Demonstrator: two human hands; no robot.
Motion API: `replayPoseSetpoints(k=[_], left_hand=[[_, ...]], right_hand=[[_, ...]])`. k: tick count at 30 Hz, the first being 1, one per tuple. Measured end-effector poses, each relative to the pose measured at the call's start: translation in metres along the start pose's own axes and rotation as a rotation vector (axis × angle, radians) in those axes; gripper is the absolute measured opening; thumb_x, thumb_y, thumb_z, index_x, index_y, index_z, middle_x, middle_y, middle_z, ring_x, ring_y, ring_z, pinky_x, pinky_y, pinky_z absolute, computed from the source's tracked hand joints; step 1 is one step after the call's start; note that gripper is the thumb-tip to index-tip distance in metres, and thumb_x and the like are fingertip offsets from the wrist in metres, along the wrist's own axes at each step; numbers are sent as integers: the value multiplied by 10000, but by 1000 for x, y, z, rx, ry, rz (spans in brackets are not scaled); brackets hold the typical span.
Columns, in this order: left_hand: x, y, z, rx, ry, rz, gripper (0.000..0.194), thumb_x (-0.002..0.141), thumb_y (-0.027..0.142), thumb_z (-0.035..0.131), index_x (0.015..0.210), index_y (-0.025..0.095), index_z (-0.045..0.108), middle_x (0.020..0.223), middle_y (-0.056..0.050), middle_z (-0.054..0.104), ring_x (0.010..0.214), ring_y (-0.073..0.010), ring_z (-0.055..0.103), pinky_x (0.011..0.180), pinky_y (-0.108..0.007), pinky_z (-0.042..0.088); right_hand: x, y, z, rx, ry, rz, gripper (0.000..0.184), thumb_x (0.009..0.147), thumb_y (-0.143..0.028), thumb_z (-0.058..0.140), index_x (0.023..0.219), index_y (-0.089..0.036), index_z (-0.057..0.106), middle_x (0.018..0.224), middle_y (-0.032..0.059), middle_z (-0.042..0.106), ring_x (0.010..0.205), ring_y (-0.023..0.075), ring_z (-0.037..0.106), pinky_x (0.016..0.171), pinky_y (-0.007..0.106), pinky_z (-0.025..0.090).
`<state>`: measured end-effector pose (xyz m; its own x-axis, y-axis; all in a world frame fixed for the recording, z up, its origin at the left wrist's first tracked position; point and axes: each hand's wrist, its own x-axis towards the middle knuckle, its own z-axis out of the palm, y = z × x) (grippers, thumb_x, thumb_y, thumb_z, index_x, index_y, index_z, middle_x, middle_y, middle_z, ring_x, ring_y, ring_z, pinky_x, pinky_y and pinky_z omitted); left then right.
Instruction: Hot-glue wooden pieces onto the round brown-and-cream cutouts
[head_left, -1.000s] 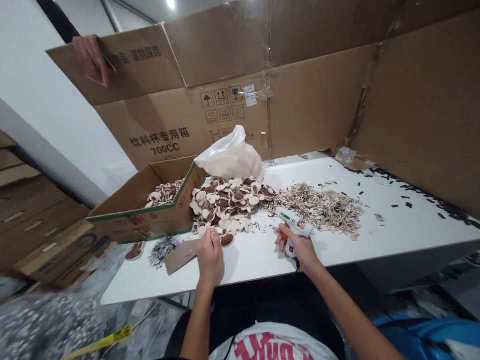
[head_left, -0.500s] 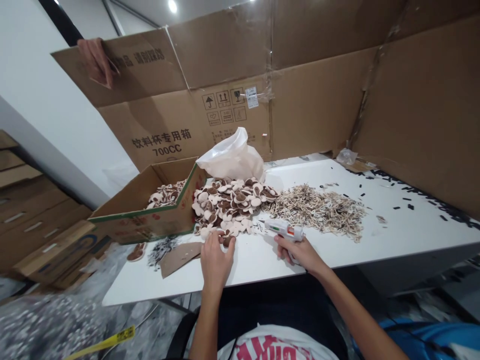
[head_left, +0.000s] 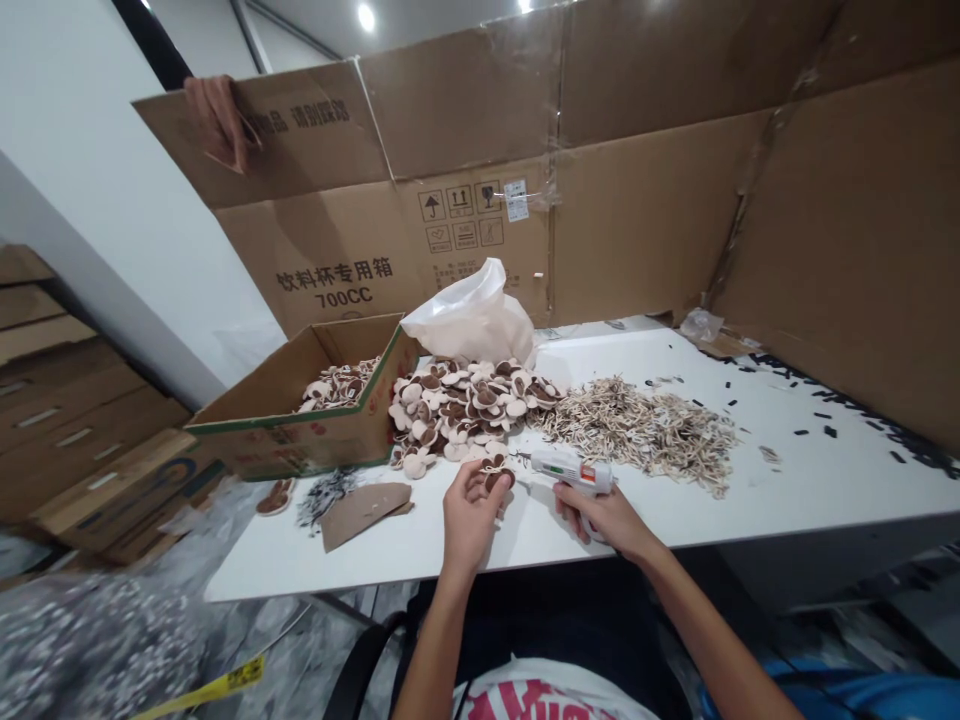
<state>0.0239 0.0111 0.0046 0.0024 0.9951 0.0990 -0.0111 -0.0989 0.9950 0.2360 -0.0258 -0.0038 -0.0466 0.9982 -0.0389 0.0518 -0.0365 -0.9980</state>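
My left hand (head_left: 469,515) pinches a brown felt piece with a pale edge (head_left: 498,474), held just above the table front. In my right hand (head_left: 600,515) is a white glue gun (head_left: 564,466), its nozzle pointing left at the felt piece, with a small gap between them. Behind my left hand lies a heap of cream and brown felt pieces (head_left: 457,405). Farther right spreads a pile of thin beige strips (head_left: 652,425), perhaps cords. A brown cardboard sheet (head_left: 360,512) lies left of my left hand, beside a heap of dark shreds (head_left: 322,495).
An open cardboard box (head_left: 281,445) with more felt pieces stands at the left on the white table (head_left: 525,535). Behind the heap sits a white plastic bag (head_left: 480,320). Black bits (head_left: 829,431) scatter at the right. Tall cardboard (head_left: 637,220) walls the back; another person's hand (head_left: 223,122) rests over it.
My left hand reached to the felt piece by the heap, took hold of it and brought it right, near the glue gun. The glue gun swung round to point left.
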Motion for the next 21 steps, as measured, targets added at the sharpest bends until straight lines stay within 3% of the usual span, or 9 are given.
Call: replayPoseSetpoints(k=[7,13,21], left_hand=[[-3,-5,-7,-107,72,24,516,813,429,794,1215,152,628,976,-80,735,758,-183,752,737,-308,610],[-4,-7,-7,-80,66,27,532,789,439,815,1192,135,644,903,-74,724,739,-180,728,684,-293,612],[-5,-5,-7,-42,61,49,485,808,422,811,1170,138,658,849,-51,729,757,-166,714,743,-275,589]], right_hand=[[-2,-3,1,-12,-53,-6,438,880,-547,685,609,-208,627,462,-38,571,386,115,504,458,237,402],[-3,-1,-1,-40,-121,17,443,880,-549,676,610,-204,617,491,-31,570,405,119,513,456,236,411],[-2,4,1,-117,-84,67,374,872,-456,657,601,-205,594,491,-26,575,404,116,518,454,227,415]])
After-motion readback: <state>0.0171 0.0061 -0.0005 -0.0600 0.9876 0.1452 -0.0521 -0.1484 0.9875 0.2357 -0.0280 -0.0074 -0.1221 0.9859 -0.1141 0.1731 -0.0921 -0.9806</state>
